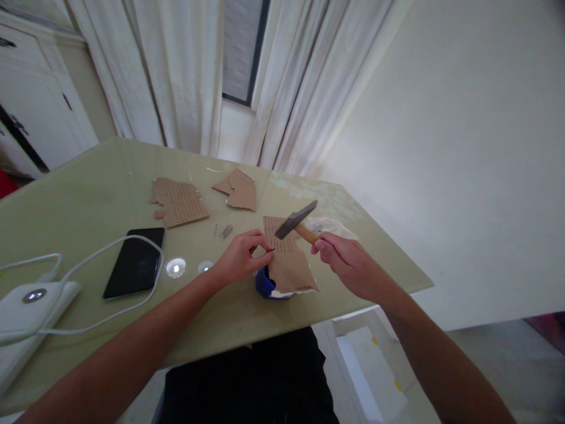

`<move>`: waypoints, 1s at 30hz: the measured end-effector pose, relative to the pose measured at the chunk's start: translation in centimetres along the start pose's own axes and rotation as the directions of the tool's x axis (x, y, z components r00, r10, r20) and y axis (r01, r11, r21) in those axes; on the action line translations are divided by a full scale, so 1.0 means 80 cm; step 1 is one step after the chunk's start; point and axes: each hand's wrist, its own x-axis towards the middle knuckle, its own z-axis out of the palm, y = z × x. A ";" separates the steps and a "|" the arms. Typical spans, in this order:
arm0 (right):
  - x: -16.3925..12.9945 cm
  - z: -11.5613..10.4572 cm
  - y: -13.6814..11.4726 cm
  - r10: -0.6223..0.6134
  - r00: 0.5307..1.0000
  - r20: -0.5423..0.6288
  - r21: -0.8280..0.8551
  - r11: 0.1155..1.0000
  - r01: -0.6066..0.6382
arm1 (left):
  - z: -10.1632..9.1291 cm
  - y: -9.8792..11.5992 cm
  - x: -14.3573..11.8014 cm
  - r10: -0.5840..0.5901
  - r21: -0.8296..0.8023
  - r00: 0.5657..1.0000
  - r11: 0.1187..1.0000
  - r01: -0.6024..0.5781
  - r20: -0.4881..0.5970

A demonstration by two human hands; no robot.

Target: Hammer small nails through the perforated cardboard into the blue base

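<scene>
Holding a hammer (295,222) by its wooden handle, the right hand (343,259) has its grip closed around the handle end, with the dark metal head raised above the surface (110,176) and pointing up and to the left. The hammer's long axis runs diagonally from the right hand toward the left hand (241,256). The left hand's fingertips are pinched together at the edge of a perforated cardboard piece (289,262); a nail may be held between them, but it is too small to confirm. The cardboard piece rests on a blue object (263,284) near the front edge of the surface, just below the hammer head and between both hands. The left hand is nearer to the cardboard. Loose nails (225,231) lie behind the left hand. Further cardboard scraps (180,203), a phone (136,262) and a white cable (110,247) lie well to the left
</scene>
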 end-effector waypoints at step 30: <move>0.010 0.013 0.011 -0.010 0.995 0.103 -0.061 0.998 0.016 | 0.002 -0.014 0.001 -0.051 -0.091 0.998 0.994 0.054 0.032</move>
